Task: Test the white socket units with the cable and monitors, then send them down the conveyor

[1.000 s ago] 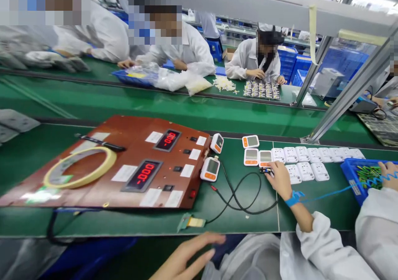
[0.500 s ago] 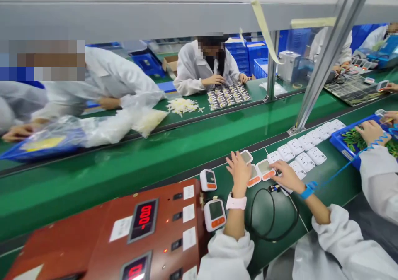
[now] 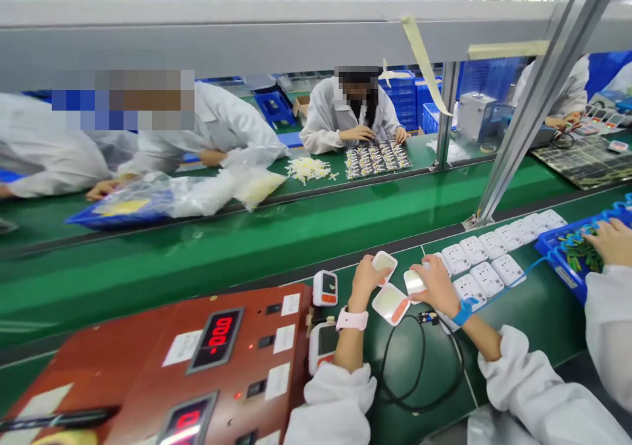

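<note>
My left hand (image 3: 366, 282) grips a small white device with a grey screen (image 3: 386, 262) by its left side, thumb across its lower part. To the right, my right hand (image 3: 438, 286) is closed round a second such device (image 3: 413, 280), thumb at its lower edge and fingers over its top. Between and just below them lies a third screen device (image 3: 388, 300) with an orange button strip, flat on the green bench. A black cable (image 3: 422, 359) loops below my right hand, its connector end near that wrist.
A brown test box (image 3: 148, 366) with red digits fills the left; two screen devices (image 3: 326, 288) stand against it. White square casings (image 3: 486, 278) lie in rows at right, before a blue tray (image 3: 563, 261) where a co-worker's hand (image 3: 615, 242) rests. A metal post (image 3: 533, 103) rises behind.
My left hand has moved left and closed on the upper device. My right hand has shifted left over its device. The middle device now lies turned and lower. The view has swung slightly.
</note>
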The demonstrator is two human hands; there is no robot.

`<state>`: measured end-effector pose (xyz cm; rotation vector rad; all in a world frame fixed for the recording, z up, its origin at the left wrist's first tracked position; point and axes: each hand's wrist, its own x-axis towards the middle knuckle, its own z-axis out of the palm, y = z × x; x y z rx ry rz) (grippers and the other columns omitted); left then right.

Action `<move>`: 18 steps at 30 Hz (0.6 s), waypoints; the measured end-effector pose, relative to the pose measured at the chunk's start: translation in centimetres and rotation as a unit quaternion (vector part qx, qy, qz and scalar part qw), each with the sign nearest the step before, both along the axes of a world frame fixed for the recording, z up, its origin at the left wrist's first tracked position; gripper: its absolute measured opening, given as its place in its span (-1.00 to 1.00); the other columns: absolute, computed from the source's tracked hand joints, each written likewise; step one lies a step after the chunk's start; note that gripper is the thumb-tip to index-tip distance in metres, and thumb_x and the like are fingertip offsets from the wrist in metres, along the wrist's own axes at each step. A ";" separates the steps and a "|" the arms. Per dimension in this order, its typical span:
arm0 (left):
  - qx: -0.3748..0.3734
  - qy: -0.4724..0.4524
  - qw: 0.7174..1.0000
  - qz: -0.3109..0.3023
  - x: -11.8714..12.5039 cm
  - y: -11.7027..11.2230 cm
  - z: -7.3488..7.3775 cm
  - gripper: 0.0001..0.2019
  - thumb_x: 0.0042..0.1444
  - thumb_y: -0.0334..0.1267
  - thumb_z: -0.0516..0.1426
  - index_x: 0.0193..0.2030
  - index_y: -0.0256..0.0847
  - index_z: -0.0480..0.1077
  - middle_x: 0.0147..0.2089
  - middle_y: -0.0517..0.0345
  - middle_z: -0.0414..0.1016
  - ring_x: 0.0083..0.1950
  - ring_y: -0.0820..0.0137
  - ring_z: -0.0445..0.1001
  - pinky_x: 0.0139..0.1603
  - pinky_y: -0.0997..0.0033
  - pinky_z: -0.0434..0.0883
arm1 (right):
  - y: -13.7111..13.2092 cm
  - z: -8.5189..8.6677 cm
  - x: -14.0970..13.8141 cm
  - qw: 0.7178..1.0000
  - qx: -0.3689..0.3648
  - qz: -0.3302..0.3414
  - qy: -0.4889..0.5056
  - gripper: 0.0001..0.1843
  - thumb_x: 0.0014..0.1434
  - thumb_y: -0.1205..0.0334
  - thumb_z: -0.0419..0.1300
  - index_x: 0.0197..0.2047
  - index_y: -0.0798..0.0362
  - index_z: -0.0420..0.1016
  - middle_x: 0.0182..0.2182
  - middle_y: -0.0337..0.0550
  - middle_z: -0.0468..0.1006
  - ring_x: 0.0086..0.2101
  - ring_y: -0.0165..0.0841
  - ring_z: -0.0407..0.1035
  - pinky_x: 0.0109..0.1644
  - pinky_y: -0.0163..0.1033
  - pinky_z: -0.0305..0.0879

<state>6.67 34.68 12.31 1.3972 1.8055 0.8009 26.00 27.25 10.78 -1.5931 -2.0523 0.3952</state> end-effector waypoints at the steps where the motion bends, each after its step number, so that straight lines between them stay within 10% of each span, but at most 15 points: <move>1: 0.007 -0.026 0.999 0.031 0.0 -0.2 0.1 -0.57 -0.26 -0.35 0.35 -0.23 -0.33 0.31 -0.18 -0.22 0.47 0.01 -0.09 0.44 0.09 -0.04 0.28 | -0.1 -0.1 0.1 1.000 0.020 0.003 0.014 -0.31 -0.16 0.06 0.46 0.04 0.03 0.40 0.08 0.08 0.16 0.10 -0.01 0.09 0.16 0.06 0.14; 6: 0.068 -0.226 0.958 0.162 1.0 -1.9 1.9 -0.63 -0.07 -0.22 0.25 -0.16 -0.27 0.24 -0.03 -0.17 0.44 0.10 0.09 0.41 0.14 0.05 0.30 | -0.7 -0.5 1.0 0.990 0.026 0.108 0.082 -0.44 -0.02 0.26 0.38 0.07 -0.02 0.38 0.00 -0.04 0.32 -0.01 -0.20 0.28 0.07 -0.09 0.28; 18: 0.063 -0.588 0.801 0.091 6.3 -8.6 6.9 -0.43 -0.19 -0.31 0.34 0.01 -0.29 0.31 -0.04 -0.03 0.52 -0.01 0.26 0.51 0.06 0.32 0.44 | 0.8 -0.5 3.3 0.985 0.063 0.117 0.112 -0.53 0.21 0.09 0.20 0.13 0.12 0.34 -0.04 -0.03 0.44 -0.09 -0.30 0.39 0.01 -0.09 0.39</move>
